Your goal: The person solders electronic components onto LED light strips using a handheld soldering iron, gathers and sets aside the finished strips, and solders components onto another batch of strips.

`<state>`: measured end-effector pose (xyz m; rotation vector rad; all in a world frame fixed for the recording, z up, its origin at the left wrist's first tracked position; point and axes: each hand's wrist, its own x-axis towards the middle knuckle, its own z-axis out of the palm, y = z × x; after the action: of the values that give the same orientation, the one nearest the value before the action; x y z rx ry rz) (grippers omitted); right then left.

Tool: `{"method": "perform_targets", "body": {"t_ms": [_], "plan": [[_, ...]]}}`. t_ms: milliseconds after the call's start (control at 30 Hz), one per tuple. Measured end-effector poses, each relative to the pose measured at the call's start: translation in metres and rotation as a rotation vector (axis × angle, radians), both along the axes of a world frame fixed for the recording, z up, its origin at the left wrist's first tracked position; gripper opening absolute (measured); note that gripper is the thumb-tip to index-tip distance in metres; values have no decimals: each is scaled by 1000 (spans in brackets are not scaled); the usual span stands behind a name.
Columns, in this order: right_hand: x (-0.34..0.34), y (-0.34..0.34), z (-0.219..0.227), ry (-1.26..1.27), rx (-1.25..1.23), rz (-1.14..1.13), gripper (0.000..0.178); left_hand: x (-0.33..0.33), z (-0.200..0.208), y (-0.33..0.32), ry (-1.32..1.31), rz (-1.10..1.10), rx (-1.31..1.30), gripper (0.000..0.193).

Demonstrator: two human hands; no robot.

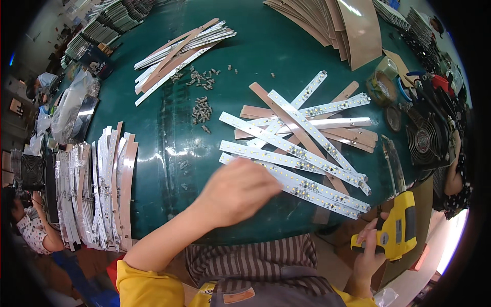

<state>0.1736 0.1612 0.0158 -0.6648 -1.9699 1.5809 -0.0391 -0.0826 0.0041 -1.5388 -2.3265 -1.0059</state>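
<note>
1. Gripping a yellow gun-shaped tool, the right hand is beside the surface.
2. The left hand curls its fingers at the LED strips; I cannot tell whether they grasp one.
3. Those strips lie crossed there.

Dark marking on yellow tool, apron patch, lettering unreadable

yellow sleeves, striped brown apron

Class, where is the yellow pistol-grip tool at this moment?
In the head view, the yellow pistol-grip tool is at lower right, gripped in the person's right hand, beside the green table.
</note>
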Motion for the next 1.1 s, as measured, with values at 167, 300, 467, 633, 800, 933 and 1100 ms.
{"method": "perform_targets", "body": {"t_ms": [167,300,467,633,800,933,1100], "plan": [[1,-2,-1,-3,-7,28,37,-49,5,-43,-55,661,46,14],[0,-5,0,-29,0,55,39,-66,8,-64,-218,806,-35,14],[-1,-6,0,-44,-17,87,40,-74,-6,-74,-2,717,-132,13],[-4,-6,2,-52,-28,96,40,-78,-8,-77,36,674,-183,11],[-6,-9,5,-75,-69,88,40,-86,-1,-77,39,607,-232,13],[-8,-9,3,-49,-57,101,40,-92,1,-80,18,612,-271,11],[-6,-7,4,-31,-68,111,41,-96,1,-84,-139,621,-209,12]]}}
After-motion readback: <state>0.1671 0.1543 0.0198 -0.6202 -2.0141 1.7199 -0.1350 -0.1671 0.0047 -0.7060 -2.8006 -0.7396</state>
